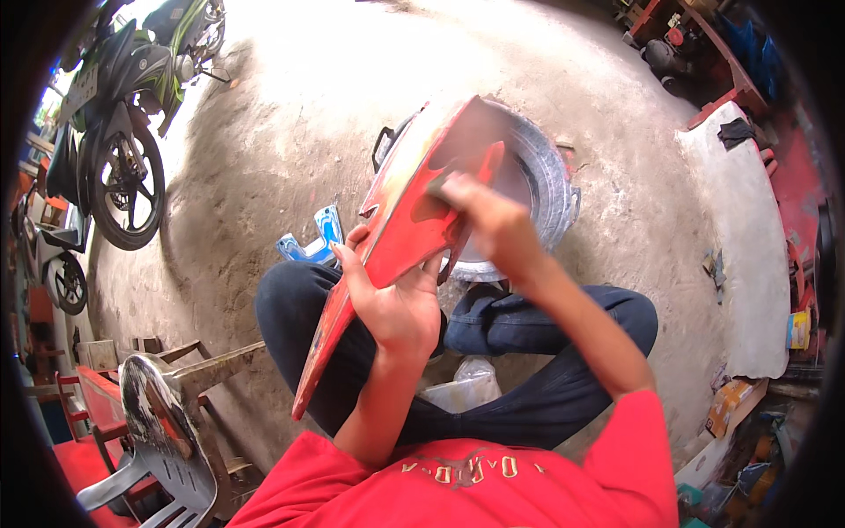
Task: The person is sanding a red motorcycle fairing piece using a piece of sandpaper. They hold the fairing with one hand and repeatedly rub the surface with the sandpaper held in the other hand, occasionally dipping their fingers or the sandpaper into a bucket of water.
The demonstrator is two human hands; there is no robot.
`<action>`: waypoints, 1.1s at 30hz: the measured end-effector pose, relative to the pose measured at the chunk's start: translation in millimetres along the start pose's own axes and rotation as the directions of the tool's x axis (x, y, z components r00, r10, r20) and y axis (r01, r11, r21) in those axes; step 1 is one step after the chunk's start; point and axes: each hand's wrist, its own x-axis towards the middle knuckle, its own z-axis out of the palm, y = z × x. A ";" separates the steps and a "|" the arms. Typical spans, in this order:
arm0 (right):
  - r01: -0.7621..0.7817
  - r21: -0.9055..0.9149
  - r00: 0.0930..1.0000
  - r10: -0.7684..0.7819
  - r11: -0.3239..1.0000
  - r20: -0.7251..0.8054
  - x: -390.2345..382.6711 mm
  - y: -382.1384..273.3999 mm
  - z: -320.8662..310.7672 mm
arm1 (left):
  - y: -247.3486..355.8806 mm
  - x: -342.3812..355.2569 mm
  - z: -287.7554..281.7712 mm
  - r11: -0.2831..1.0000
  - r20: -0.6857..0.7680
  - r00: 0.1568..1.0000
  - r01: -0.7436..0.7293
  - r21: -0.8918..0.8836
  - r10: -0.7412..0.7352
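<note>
A long red body panel (396, 247), with worn pale patches along its edge, lies tilted across my lap, over a round metal basin (550, 176). My left hand (387, 308) grips the panel from underneath, thumb along its lower side and fingers round its edge. My right hand (497, 224), blurred by motion, is closed on a small dark pad (438, 185) against the panel's upper face near a cutout. A blue-and-white plastic piece (328, 227) lies beside the basin, left of the panel.
Motorbikes (123, 172) stand at the left. A battered chair (167, 422) is at lower left, near red chairs (88, 396). A pale slab (731, 264) with a dark cloth (736, 132) runs along the right, beside assorted clutter and a cardboard box (731, 405).
</note>
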 end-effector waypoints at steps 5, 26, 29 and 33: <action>0.198 0.069 0.979 -0.201 0.978 0.043 -3.2 -32.3 -6.7 | -0.6 6.3 -17.9 0.996 0.029 0.997 -0.066 0.052 0.065; 0.047 -0.088 0.999 -0.046 0.995 0.013 -1.2 4.0 -1.8 | -5.9 -1.4 -0.8 1.000 0.001 1.000 0.015 -0.003 -0.015; 0.183 -0.006 0.983 -0.183 0.983 0.026 4.4 -23.0 -3.2 | -2.7 2.4 -6.6 1.000 0.015 1.000 -0.010 -0.004 0.010; 0.222 0.079 0.975 -0.223 0.972 -0.001 -2.1 -27.8 -0.5 | -1.6 0.5 -10.4 1.000 0.029 0.999 -0.017 0.009 0.017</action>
